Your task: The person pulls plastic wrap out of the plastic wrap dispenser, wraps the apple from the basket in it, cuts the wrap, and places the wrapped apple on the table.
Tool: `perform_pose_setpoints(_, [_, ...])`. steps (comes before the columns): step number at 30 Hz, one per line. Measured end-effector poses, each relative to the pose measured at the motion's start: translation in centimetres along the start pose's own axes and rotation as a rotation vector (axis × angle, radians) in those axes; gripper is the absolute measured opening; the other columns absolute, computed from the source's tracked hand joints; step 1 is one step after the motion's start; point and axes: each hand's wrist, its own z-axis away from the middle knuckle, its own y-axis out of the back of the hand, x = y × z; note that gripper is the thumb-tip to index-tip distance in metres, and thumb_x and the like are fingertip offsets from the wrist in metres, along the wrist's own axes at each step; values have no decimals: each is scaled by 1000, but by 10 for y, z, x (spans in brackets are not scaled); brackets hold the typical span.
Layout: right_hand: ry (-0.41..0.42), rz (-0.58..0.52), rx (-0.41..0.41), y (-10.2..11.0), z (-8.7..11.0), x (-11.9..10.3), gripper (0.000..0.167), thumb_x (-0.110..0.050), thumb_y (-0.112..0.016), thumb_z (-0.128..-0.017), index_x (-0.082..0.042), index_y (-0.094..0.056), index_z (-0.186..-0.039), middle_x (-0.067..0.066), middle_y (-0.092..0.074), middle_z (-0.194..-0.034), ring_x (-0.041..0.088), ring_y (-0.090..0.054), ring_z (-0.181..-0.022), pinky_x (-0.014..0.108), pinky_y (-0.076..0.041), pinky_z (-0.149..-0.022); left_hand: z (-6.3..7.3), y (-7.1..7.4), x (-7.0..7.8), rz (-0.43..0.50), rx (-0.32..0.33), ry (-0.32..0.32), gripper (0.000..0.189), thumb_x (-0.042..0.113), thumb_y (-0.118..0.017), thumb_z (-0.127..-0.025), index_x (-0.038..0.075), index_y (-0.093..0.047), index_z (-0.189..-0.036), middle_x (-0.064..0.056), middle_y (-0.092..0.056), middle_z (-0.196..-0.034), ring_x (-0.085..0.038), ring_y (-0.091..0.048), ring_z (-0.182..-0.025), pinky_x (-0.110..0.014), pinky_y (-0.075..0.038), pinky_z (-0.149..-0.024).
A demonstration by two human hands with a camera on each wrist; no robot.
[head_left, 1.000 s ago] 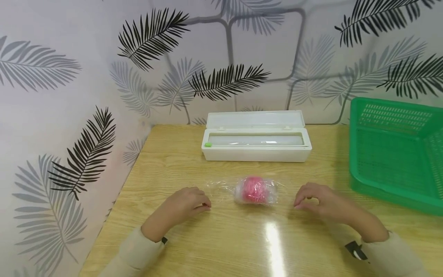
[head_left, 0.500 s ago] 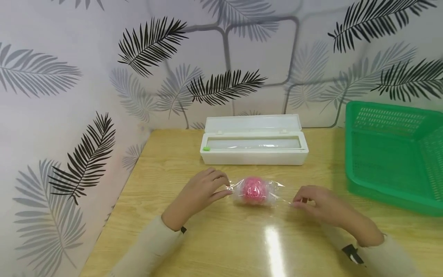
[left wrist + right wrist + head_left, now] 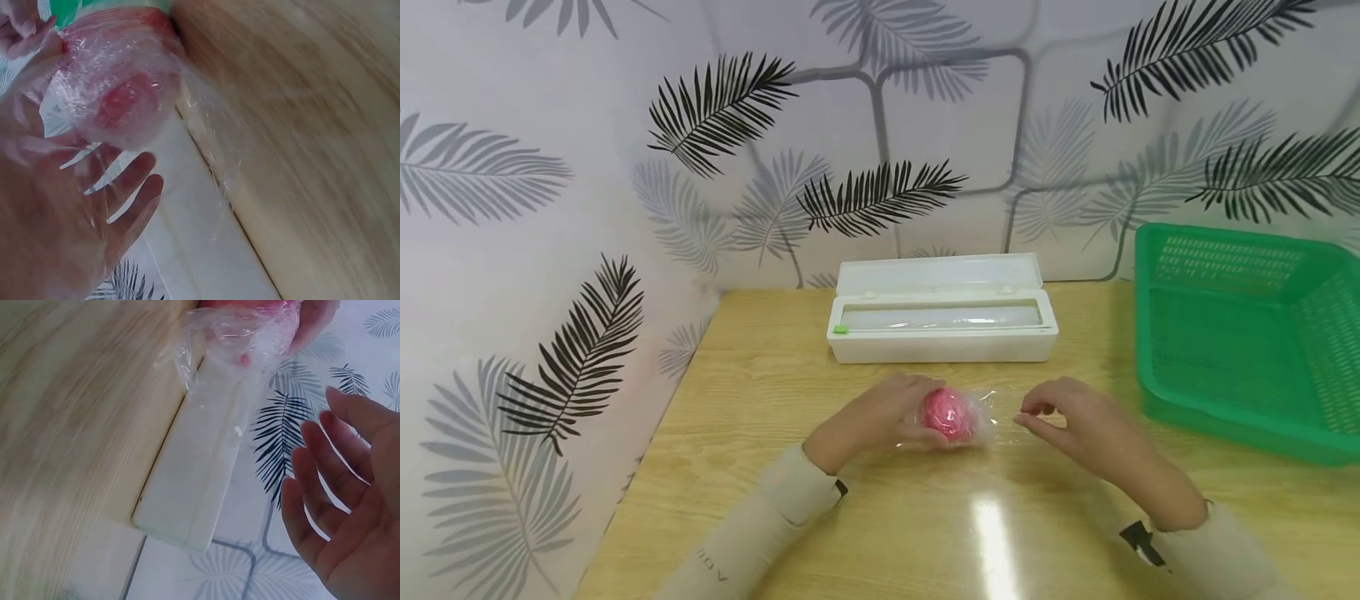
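Note:
A round pink ball (image 3: 946, 414) wrapped in clear plastic film sits near the middle of the wooden table. My left hand (image 3: 883, 414) holds its left side, thumb in front and fingers behind. Seen from the left wrist, loose plastic wrap (image 3: 219, 156) trails off the ball and also lies over the palm. To the right of the ball, my right hand (image 3: 1078, 421) hovers by the loose film end (image 3: 996, 407). The right wrist view shows that hand's fingers (image 3: 306, 515) loosely bent and apart from the film, with nothing between them.
Behind the ball stands a white plastic-wrap dispenser (image 3: 943, 346), lid raised, with a roll inside and a small green slider (image 3: 841, 329) at its left. A green plastic basket (image 3: 1240, 425) stands at the right. A leaf-patterned wall (image 3: 737, 242) borders the table's back and left.
My left hand has moved right from the table beside the ball, past the film's left end, and now grips the ball. My right hand has stayed near the film's right end.

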Motion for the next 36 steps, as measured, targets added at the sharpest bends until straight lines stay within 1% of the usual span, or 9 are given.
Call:
perform_pose_setpoints(3, [63,-47,41,-5,-5,-5,24,-28,-72,-81,-18,-64,-101,-6,-61,-100,14,-56,-96,35,-51,-79,-3,-5,5,50,-42,34,85,64,-58,-78,12,-35,-142,-1,-46,-136,-15,-43,-123,-30,-39,-100])
perform_pose_setpoints(8, [151,-132,3,-19,-13,-13,42,-26,-73,-81,-13,-58,-118,2,-54,-120,20,-49,-114,41,-44,-94,-6,-9,12,64,-30,-15,82,55,-63,-80,12,-32,-143,-2,-43,-136,-14,-42,-123,-29,-40,-98])
perform_pose_setpoints(11, [148,-171,-8,-28,-15,-17,45,-29,-71,-83,-12,-56,-122,4,-52,-125,22,-46,-118,43,-42,-96,-6,-11,14,81,-14,-38,80,52,-66,-79,15,-33,-142,0,-44,-134,-12,-43,-119,-27,-43,-94])
perform_pose_setpoints(14, [129,-218,-20,-33,-16,-20,44,-31,-66,-87,-13,-54,-125,3,-51,-127,22,-45,-120,44,-41,-98,-6,-13,16,149,14,-59,78,51,-68,-77,20,-35,-140,4,-46,-128,-8,-45,-113,-23,-45,-89])
perform_pose_setpoints(20, [78,-387,19,-28,-17,-26,38,-24,-61,-91,-18,-52,-128,-2,-49,-129,19,-42,-122,47,-39,-99,-5,-6,23,284,162,-165,76,42,-73,-76,19,-37,-138,7,-48,-123,-4,-47,-107,-18,-45,-85])
perform_pose_setpoints(25, [73,-466,140,-19,-20,-34,37,-12,-62,-90,-20,-54,-125,-3,-51,-126,18,-44,-119,45,-40,-97,-2,5,33,339,281,-257,77,36,-75,-76,18,-35,-140,5,-45,-127,-7,-45,-111,-19,-45,-87])
perform_pose_setpoints(29, [82,-548,235,-12,-23,-41,35,-3,-57,-90,-15,-55,-123,0,-53,-125,19,-46,-118,34,-42,-97,-1,12,40,384,372,-299,79,34,-74,-77,16,-32,-142,2,-41,-134,-10,-42,-119,-24,-44,-92])
perform_pose_setpoints(32, [77,-678,278,-6,-27,-50,35,0,-50,-93,-11,-52,-126,2,-52,-124,21,-52,-109,31,-50,-86,-1,18,47,432,440,-330,81,25,-76,-75,12,-31,-141,-3,-41,-135,-15,-41,-120,-27,-44,-94])
perform_pose_setpoints(36, [52,-868,312,1,-30,-63,35,-3,-40,-97,-9,-45,-132,8,-52,-122,22,-59,-94,35,-56,-65,2,32,64,548,515,-341,78,12,-75,-74,7,-32,-139,-11,-40,-133,-21,-42,-117,-29,-48,-89])
